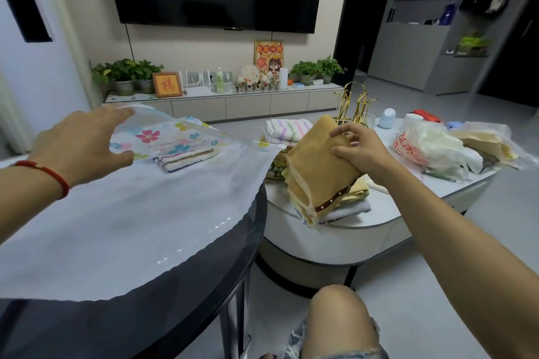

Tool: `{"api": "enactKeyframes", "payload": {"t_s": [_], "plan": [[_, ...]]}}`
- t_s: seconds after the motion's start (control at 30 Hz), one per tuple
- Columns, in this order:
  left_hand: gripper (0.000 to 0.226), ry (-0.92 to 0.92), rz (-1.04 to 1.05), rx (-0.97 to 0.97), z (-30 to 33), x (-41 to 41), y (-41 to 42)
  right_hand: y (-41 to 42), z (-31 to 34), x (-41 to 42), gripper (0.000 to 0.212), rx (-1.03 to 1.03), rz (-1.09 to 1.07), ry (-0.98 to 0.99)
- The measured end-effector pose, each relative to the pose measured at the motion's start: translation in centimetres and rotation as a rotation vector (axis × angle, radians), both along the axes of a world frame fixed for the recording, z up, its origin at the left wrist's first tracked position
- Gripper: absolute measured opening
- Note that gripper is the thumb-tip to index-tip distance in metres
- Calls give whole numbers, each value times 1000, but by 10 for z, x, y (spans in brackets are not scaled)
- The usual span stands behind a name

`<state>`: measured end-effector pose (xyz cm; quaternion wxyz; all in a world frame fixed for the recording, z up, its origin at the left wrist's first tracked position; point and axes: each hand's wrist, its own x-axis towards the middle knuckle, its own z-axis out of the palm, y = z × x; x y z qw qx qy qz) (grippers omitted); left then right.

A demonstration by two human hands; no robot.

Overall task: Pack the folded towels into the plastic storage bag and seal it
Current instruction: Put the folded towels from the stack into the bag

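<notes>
I see the left hand (83, 144) reaching forward over the dark round table (180, 280), fingers spread, thumb below, lifting the upper flap of the clear plastic storage bag (137, 213) at its mouth. A striped towel (186, 158) already lies inside. My right hand (357, 151) pinches a folded yellow towel (318, 172), tilted up off the pile of towels (341, 207) on the pale low table (364, 224); the fingertips behind the cloth I can't quite make out.
</notes>
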<state>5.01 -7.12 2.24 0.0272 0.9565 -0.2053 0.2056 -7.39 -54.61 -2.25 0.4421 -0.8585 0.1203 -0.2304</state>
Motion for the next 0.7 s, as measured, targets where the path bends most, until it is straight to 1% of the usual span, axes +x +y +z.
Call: {"api": "enactKeyframes", "payload": {"t_s": [0.13,0.23,0.3,0.4,0.47,0.53,0.67,0.7], "plan": [[80,8,21,-42,6,-13,-2,46,33,-21,29,95,175,-9],[82,51,6,-61,11,-18,-3,85,45,-36,31,278,357,75],[84,74,-9,-78,13,-18,-2,117,39,-37,34,379,471,147],[87,111,-30,-94,15,-17,0,177,11,-17,28,485,554,263],[87,112,-44,-102,16,-15,2,216,-9,7,23,555,554,281],[87,101,-54,-97,17,-14,5,247,-25,40,22,658,498,240],[90,105,-65,-90,21,-9,8,281,-55,97,24,962,267,41],[90,102,-72,-93,22,-8,9,282,-67,106,25,991,177,6]]}}
